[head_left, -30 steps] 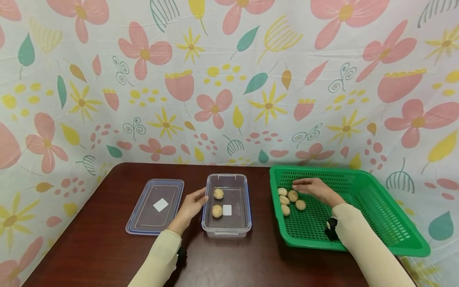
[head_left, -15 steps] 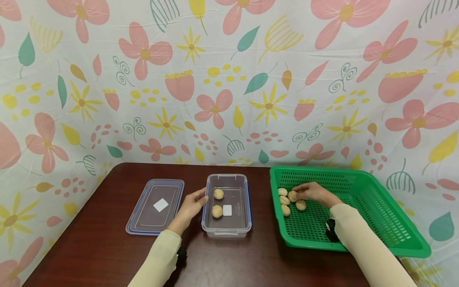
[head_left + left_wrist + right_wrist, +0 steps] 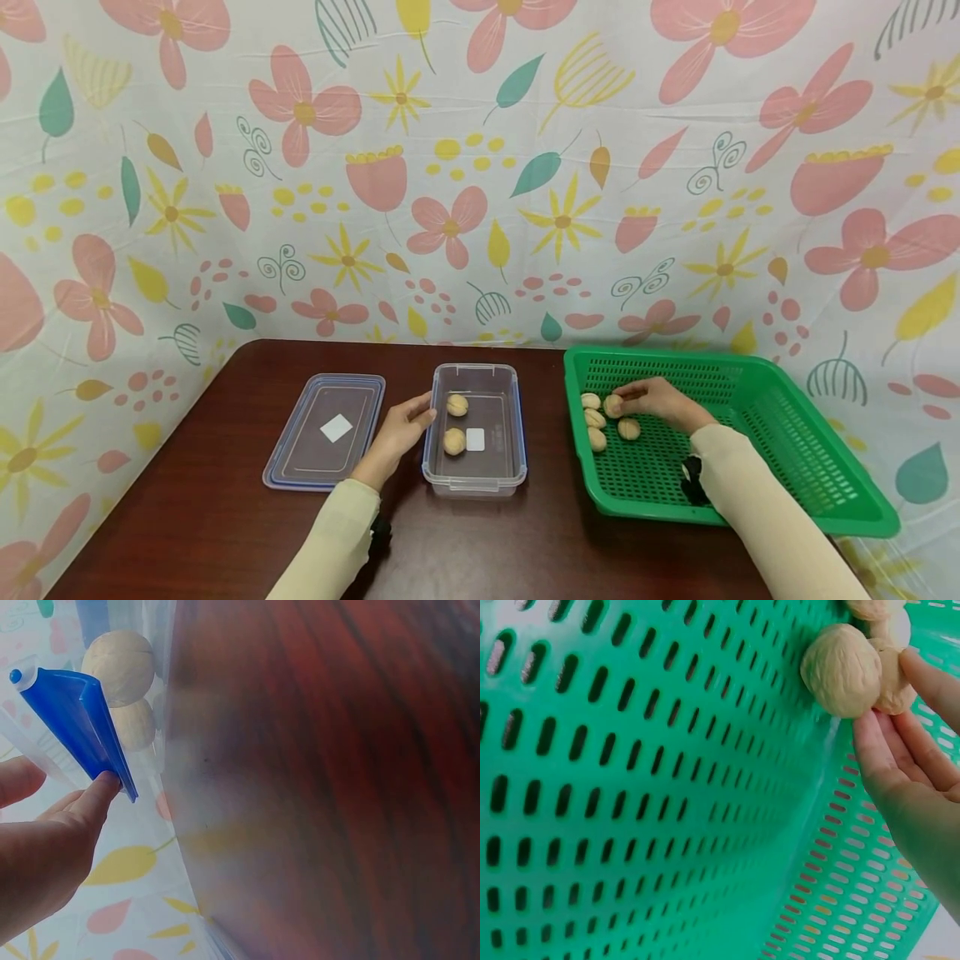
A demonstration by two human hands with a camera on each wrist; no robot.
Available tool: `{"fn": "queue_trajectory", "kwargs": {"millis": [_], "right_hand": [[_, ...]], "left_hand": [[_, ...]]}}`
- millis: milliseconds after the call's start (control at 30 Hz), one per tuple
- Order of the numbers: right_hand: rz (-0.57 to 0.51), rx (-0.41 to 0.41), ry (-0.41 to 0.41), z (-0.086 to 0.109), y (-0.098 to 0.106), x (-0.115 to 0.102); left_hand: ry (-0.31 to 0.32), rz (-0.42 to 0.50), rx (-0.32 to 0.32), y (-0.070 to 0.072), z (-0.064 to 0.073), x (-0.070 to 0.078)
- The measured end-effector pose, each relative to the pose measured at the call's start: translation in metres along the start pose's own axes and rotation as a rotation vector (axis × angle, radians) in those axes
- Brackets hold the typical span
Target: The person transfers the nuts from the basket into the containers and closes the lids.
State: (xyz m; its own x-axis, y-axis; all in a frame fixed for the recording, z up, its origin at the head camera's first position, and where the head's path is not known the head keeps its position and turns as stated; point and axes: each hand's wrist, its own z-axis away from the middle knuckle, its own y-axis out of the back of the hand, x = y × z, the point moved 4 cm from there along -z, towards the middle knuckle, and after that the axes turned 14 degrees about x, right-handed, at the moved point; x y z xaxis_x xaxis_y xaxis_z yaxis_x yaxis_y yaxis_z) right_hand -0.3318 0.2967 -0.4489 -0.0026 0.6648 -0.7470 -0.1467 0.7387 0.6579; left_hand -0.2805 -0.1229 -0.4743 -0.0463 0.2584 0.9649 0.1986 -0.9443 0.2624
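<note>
In the head view my right hand (image 3: 660, 402) pinches a walnut (image 3: 612, 406) inside the green plastic basket (image 3: 675, 508). The right wrist view shows that held walnut (image 3: 894, 684) between the fingertips, partly behind another walnut (image 3: 842, 671). Several more walnuts (image 3: 596, 419) lie along the basket's left side. My left hand (image 3: 399, 433) touches the left side of a clear plastic container (image 3: 475, 483), fingers fairly straight. Up close, its fingertips meet the container's blue latch flap (image 3: 79, 720). Two walnuts (image 3: 454, 442) sit in the container.
A clear lid with a blue seal (image 3: 322, 450) lies left of the container on the dark wooden table (image 3: 525, 550). Behind the table hangs a flower-patterned cloth (image 3: 480, 167). A white label (image 3: 476, 439) shows in the container.
My right hand has come down onto a walnut in the basket and taken it between the fingertips. The left hand and the container have stayed in place.
</note>
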Motion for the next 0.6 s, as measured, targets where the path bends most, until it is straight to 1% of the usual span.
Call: {"fn": "queue_trajectory", "kwargs": {"millis": [367, 467, 600], "right_hand": [[-0.065, 0.024, -0.009, -0.001, 0.015, -0.006], [-0.078, 0.030, -0.013, 0.001, 0.019, -0.012], [-0.093, 0.035, 0.007, 0.002, 0.021, -0.020]], "left_hand": [[-0.006, 0.000, 0.006, -0.001, -0.001, -0.001], [-0.008, 0.000, 0.003, -0.001, -0.001, -0.001], [-0.011, -0.002, -0.001, -0.001, -0.001, 0.000]]}}
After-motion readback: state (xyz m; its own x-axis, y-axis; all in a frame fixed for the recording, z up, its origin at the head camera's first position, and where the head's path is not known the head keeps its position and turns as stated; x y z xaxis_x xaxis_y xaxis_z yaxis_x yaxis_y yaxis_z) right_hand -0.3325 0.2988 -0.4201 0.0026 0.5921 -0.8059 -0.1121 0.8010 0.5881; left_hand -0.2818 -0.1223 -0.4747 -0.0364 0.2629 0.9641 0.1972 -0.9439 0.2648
